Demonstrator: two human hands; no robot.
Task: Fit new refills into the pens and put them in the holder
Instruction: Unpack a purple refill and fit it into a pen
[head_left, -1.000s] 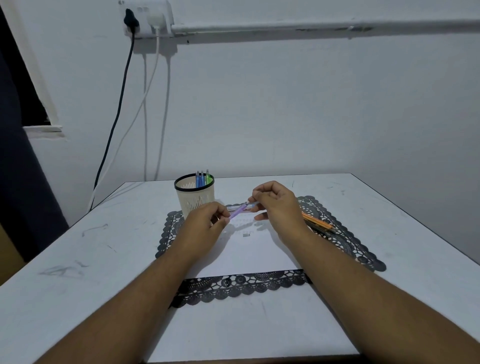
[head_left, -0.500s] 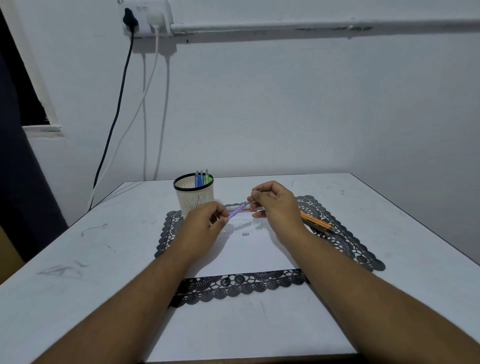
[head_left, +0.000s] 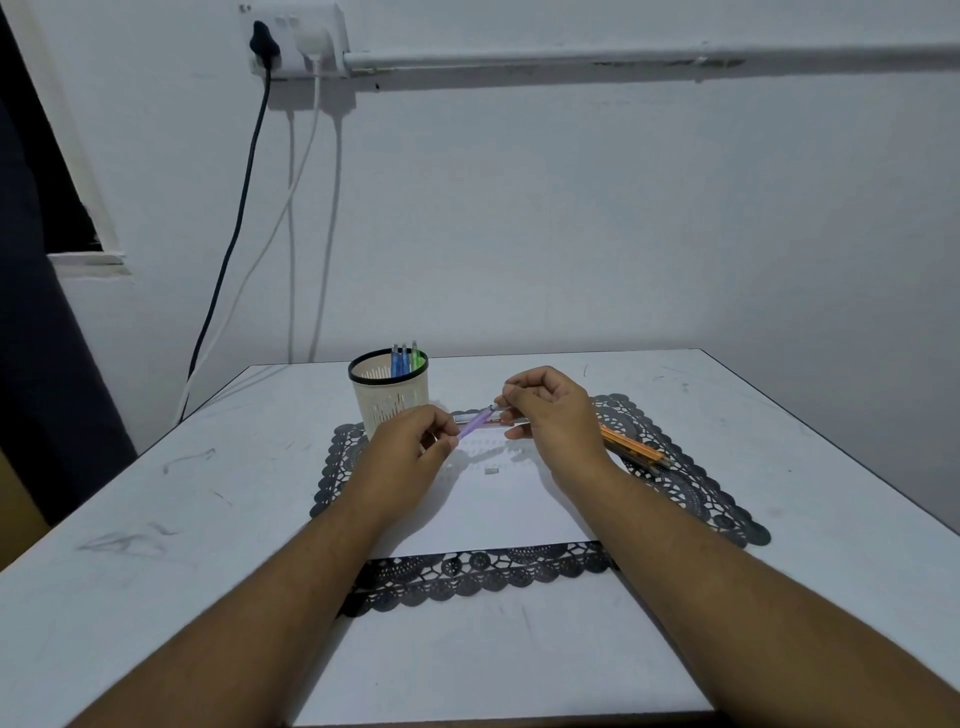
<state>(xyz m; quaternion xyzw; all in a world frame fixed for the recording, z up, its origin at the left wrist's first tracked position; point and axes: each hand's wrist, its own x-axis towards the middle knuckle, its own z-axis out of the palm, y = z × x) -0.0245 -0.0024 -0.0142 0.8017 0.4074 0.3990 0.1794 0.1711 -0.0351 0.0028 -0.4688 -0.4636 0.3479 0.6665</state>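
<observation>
A purple pen (head_left: 475, 422) is held slanted above the white paper (head_left: 498, 509). My left hand (head_left: 410, 447) pinches its lower end. My right hand (head_left: 550, 410) pinches the upper tip of the same pen with thumb and fingers curled. The cream mesh holder (head_left: 388, 397) with a black rim stands at the back left of the mat and contains blue and green pens (head_left: 405, 358). Several orange pens (head_left: 631, 447) lie on the mat behind my right wrist. A tiny grey part (head_left: 490, 471) rests on the paper between my hands.
A black lace mat (head_left: 467, 571) lies under the paper on the white table (head_left: 156, 519). Another pen or refill (head_left: 462, 417) lies flat beneath my hands near the holder. Cables (head_left: 234, 234) hang from a wall socket at the back left.
Both hands stay at the purple pen with almost no shift. My right fingers have worked slightly at the pen's upper tip.
</observation>
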